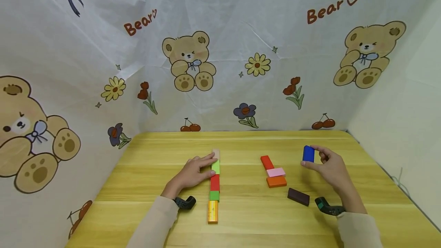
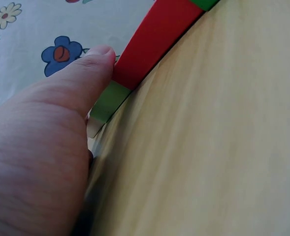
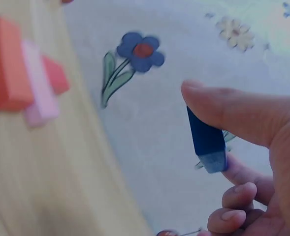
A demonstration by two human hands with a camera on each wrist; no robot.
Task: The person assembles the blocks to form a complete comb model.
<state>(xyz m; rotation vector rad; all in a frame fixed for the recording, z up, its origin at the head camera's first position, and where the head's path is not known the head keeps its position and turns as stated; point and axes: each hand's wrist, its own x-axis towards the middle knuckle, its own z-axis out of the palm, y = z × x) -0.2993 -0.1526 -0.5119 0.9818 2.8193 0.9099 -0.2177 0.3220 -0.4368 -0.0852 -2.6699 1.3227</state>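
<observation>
In the head view a blue block (image 1: pixel 308 154) is held up off the table, pinched between the thumb and index finger of my right hand (image 1: pixel 332 168). The right wrist view also shows that blue block (image 3: pixel 206 135), its end lighter. My left hand (image 1: pixel 193 172) rests against a straight row of blocks, its thumb by the joint of the red block (image 1: pixel 215 183) and the light green block (image 1: pixel 215 167). Its other fingers reach over toward the beige block (image 1: pixel 216 153) at the far end. Nearer in the row lie a green block (image 1: pixel 214 195) and a yellow-orange block (image 1: pixel 213 212).
Right of the row, a red block (image 1: pixel 266 162), a pink block (image 1: pixel 276 172) and an orange block (image 1: pixel 276 181) lie close together. A dark brown block (image 1: pixel 298 196) lies before my right wrist. A bear-patterned cloth (image 1: pixel 220 106) stands behind the wooden table (image 1: pixel 248 217).
</observation>
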